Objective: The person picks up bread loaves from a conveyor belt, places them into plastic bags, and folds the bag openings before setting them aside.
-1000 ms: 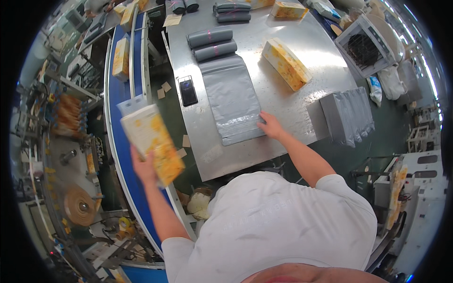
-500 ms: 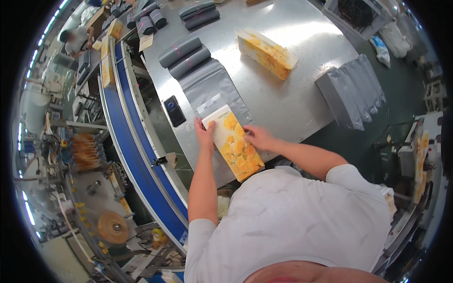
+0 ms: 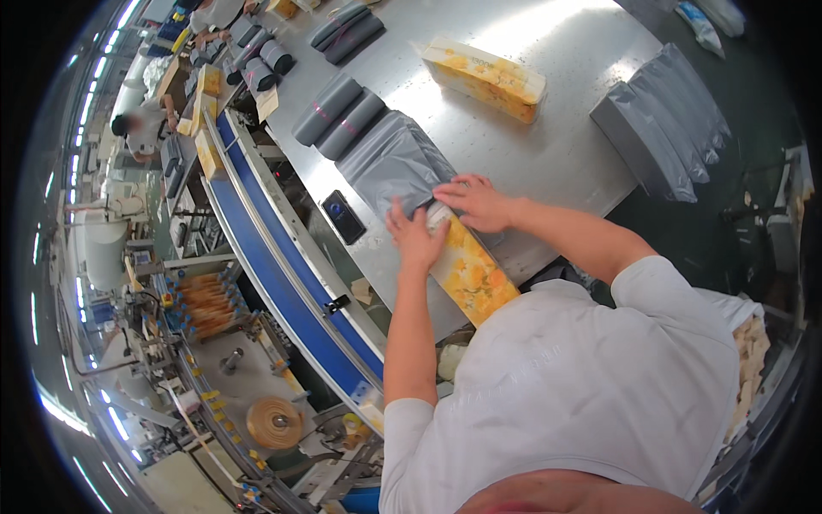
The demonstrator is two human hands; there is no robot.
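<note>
A yellow floral pack with a white end lies lengthwise between me and a stack of flat grey plastic bags. Its far end meets the near edge of the top bag; whether it is inside the bag's mouth I cannot tell. My left hand has its fingers spread at the bag's near edge, its thumb over the pack's white end. From the right, my right hand reaches across the pack's far corner, fingertips at the bag's edge and seemingly pinching it. A black phone lies left of the bags.
Rolled grey bags lie beyond the stack on the metal table. Another yellow floral pack rests farther back, and filled grey bags stand at the right edge. A blue conveyor runs along the left; a person is beyond it.
The pack has gone from raised and tilted in both hands to lying against the bags. Both hands have moved to its far end and the bag edge. My view has shifted too.
</note>
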